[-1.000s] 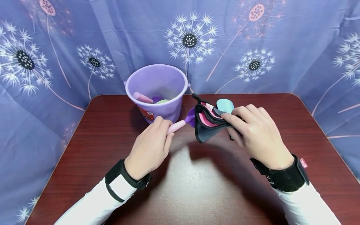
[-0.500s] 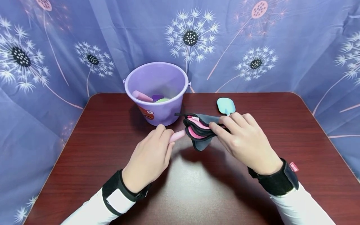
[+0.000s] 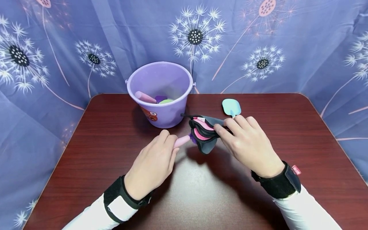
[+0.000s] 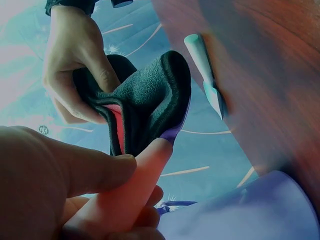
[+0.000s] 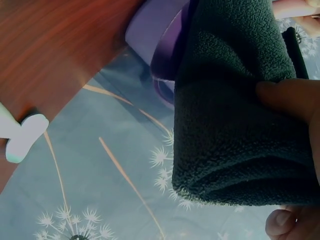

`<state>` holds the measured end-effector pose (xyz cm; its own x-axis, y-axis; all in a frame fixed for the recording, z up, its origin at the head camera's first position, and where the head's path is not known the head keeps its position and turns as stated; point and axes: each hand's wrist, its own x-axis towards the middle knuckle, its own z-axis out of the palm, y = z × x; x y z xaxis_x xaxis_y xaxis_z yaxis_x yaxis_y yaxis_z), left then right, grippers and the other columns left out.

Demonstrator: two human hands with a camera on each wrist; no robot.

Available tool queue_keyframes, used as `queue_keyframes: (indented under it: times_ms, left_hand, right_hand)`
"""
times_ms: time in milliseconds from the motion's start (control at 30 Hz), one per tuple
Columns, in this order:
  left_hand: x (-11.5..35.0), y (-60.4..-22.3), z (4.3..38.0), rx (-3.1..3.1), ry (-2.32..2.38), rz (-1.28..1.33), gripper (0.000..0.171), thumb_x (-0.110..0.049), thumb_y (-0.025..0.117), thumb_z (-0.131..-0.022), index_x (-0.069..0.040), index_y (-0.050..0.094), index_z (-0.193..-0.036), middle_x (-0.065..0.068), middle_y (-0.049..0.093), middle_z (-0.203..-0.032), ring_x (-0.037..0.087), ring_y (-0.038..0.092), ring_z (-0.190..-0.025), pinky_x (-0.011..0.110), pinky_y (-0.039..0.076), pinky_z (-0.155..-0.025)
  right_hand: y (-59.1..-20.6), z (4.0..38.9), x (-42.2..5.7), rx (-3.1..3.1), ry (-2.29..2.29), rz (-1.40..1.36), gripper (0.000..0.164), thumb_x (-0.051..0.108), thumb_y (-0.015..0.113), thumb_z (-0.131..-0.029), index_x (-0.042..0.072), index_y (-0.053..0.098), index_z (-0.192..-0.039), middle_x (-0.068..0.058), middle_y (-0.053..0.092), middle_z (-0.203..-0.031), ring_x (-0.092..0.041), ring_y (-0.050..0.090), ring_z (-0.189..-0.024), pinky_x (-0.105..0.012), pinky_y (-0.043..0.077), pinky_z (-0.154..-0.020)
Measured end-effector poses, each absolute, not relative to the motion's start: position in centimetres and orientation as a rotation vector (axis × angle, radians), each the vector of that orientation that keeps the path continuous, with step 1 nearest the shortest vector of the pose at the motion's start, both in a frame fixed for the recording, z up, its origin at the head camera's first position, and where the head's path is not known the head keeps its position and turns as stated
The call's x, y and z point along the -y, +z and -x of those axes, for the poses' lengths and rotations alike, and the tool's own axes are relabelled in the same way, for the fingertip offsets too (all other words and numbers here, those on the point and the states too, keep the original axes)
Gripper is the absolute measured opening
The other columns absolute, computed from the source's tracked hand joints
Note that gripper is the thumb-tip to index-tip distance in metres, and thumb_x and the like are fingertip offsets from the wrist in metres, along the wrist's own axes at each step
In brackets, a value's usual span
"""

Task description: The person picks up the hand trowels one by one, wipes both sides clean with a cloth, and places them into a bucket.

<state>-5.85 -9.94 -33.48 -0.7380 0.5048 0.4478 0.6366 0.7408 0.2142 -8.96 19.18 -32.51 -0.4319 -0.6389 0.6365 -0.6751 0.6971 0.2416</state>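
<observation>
My left hand (image 3: 152, 163) grips the pink handle (image 3: 181, 141) of a small toy shovel. Its purple blade (image 3: 193, 138) is mostly hidden by a folded cloth (image 3: 207, 148), dark grey with black edging and pink inner faces. Between thumb and fingers, my right hand (image 3: 248, 145) pinches that cloth at its right side, over the table's middle. Seen from the left wrist, the cloth (image 4: 150, 90) lies against the shovel's blade (image 4: 175, 125), just beyond the handle. In the right wrist view the cloth's fuzzy dark side (image 5: 235, 125) fills much of the picture.
A purple bucket (image 3: 175, 110) stands at the back left of the table (image 3: 95, 153). Inside it are a pink handle (image 3: 145, 97), a purple piece and a green piece. A light blue toy shovel (image 3: 231, 106) lies behind my right hand. A dandelion-patterned curtain (image 3: 138, 32) hangs behind.
The right hand and cloth have moved left and slightly down, so the cloth covers more of the purple blade. The light blue shovel's head shows more fully. Over the last half second little shifts.
</observation>
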Motion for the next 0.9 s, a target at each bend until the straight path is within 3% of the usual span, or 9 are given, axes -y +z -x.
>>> queue_keyframes:
  times_ms: [367, 533, 700, 900]
  left_hand:
    - [10.3, -33.2, 6.0, 2.584, -0.565, 0.856, 0.018, -0.007, 0.076, -0.097, -0.001, 0.063, -0.108, 0.006, 0.048, -0.092, 0.021, 0.052, -0.074, 0.034, 0.05, -0.065]
    - [10.4, -33.2, 6.1, 2.566, -0.575, 0.846, 0.018, -0.009, 0.075, -0.099, 0.0, 0.063, -0.11, 0.006, 0.046, -0.09, 0.02, 0.05, -0.072, 0.034, 0.05, -0.064]
    - [10.5, -33.1, 6.2, 2.553, -0.599, 0.841, 0.018, -0.009, 0.073, -0.1, 0.001, 0.063, -0.11, 0.007, 0.047, -0.091, 0.021, 0.05, -0.072, 0.034, 0.05, -0.066]
    - [10.5, -33.0, 6.2, 2.564, -0.653, 0.803, 0.016, -0.009, 0.072, -0.101, 0.0, 0.063, -0.11, 0.007, 0.047, -0.091, 0.021, 0.05, -0.073, 0.034, 0.05, -0.066]
  right_hand:
    - [-32.2, 9.6, -20.6, 2.23, 0.036, -0.89, 0.028, 0.019, 0.048, -0.11, 0.0, 0.068, -0.113, -0.015, 0.057, -0.092, -0.036, 0.044, -0.073, -0.046, 0.033, -0.062]
    - [-32.2, 9.8, -21.2, 2.239, 0.069, -0.855, 0.024, 0.016, 0.057, -0.103, 0.0, 0.069, -0.115, -0.016, 0.057, -0.092, -0.037, 0.046, -0.074, -0.048, 0.033, -0.062]
    - [-32.2, 10.1, -21.8, 2.234, 0.12, -0.819, 0.025, 0.009, 0.056, -0.097, -0.001, 0.069, -0.115, -0.017, 0.057, -0.091, -0.04, 0.048, -0.073, -0.049, 0.032, -0.062]
    - [-32.0, 10.0, -22.3, 2.262, 0.131, -0.756, 0.024, 0.008, 0.061, -0.096, -0.001, 0.069, -0.117, -0.018, 0.059, -0.094, -0.041, 0.05, -0.075, -0.05, 0.033, -0.063]
